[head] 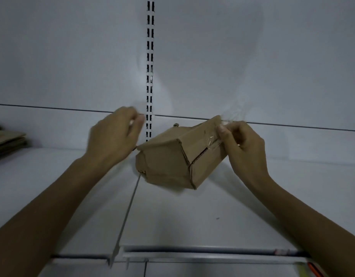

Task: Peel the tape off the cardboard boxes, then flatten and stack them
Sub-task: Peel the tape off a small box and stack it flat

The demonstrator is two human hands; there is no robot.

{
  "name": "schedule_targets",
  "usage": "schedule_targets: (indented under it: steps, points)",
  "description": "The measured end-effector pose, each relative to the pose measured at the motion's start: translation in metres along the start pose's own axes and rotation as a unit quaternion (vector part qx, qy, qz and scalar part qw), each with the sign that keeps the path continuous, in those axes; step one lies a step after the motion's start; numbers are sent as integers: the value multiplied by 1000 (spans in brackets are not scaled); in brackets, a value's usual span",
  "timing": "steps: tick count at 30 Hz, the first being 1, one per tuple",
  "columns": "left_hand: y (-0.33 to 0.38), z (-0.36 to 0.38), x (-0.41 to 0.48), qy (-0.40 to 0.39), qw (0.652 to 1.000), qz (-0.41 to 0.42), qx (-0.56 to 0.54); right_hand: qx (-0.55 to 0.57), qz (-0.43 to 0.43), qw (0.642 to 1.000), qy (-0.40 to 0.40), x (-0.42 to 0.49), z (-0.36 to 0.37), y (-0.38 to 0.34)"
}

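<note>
Cardboard box point(172, 156) mid-peel over the shelf point(172, 216): right hand point(242, 144) pinches clear tape point(214, 139); left hand point(114, 134) blurred, grip unclear. Next, likely steady box, pull tape free.

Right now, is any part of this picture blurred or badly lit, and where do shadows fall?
Head view: dim, bluish light; left hand smeared by motion blur; right hand and cardboard box sharper; the box throws a shadow on the shelf; clear tape glints.

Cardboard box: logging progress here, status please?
Right hand pinches clear tape at one end of the cardboard box. Left hand beside it, blurred, grip unclear. Box unflattened; nothing blocking.
</note>
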State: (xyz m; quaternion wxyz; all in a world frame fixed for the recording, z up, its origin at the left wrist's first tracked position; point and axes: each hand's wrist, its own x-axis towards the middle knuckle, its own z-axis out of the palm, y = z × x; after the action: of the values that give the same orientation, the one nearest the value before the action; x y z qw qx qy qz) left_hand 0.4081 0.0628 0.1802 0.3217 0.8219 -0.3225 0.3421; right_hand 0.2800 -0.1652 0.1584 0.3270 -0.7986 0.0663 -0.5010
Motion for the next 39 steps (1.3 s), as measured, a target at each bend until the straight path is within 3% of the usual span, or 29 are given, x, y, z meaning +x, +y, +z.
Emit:
schedule_targets:
  steps: [2,3,4,6,8,10,13,17,21,25,28,34,39]
  points:
    - [35,-8,-5,-19,951,64,-300,-48,-7,999,6,-1,3,-2]
    - [53,-12,-12,-42,930,118,-347,-64,-5,998,10,-1,3,-2]
    - [65,-12,-21,-56,928,200,-308,-72,0,997,16,0,2,-1]
    - [74,-4,-31,-28,919,379,-106,-67,10,997,22,2,0,2]
    - [65,8,-31,10,885,461,71,-53,13,998,22,4,-1,6]
    - [54,19,-26,44,874,468,123,-11,34,999,21,6,-1,5]
    - [46,16,-20,78,881,456,97,123,86,989,16,9,-2,-4]
    - [39,7,-11,91,900,421,70,277,241,930,-2,16,-5,-12]
    - [24,-1,-5,85,926,343,132,340,291,889,-91,12,-7,-20]
    - [20,2,-4,30,937,243,249,300,213,902,-225,0,1,-29]
    - [19,15,-3,-7,935,233,267,260,135,922,-254,-7,5,-32]
    - [19,17,-8,16,930,283,235,126,-10,976,-180,-10,3,-21]
    - [34,11,-16,49,917,335,210,73,-50,990,-114,-12,6,-19]
